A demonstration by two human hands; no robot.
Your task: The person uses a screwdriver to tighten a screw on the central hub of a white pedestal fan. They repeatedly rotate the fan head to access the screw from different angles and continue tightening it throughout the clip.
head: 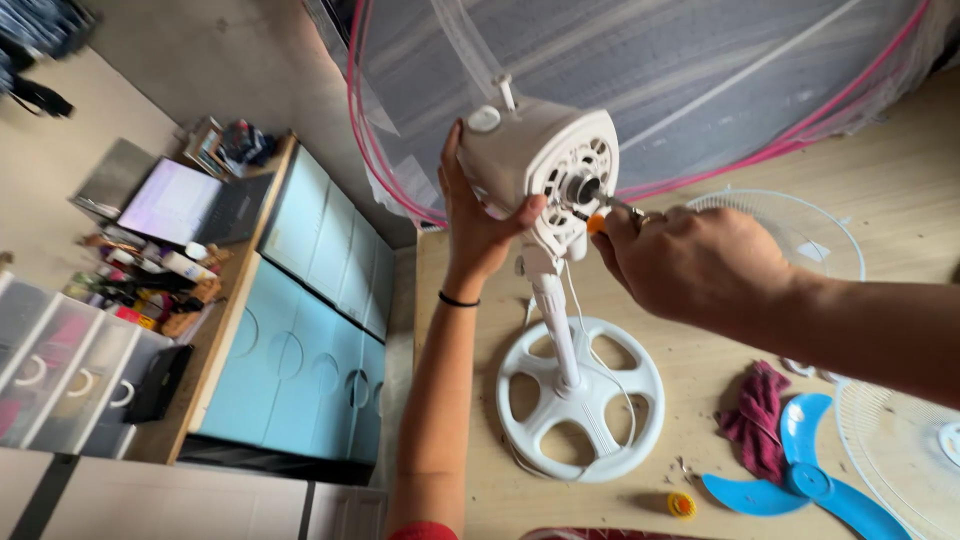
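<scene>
While left hand (478, 228) grips motor housing (535, 165), right hand (690, 262) holds screwdriver (600, 218).

The left arm rises straight up from the bottom of the view, with a thin black band around the wrist. The left hand (478, 225) is open wide, the fingers spread and the thumb pointing to the right. The right forearm enters from the right edge. The right hand (690, 262) is curled into a loose fist, the knuckles turned toward the camera.
</scene>
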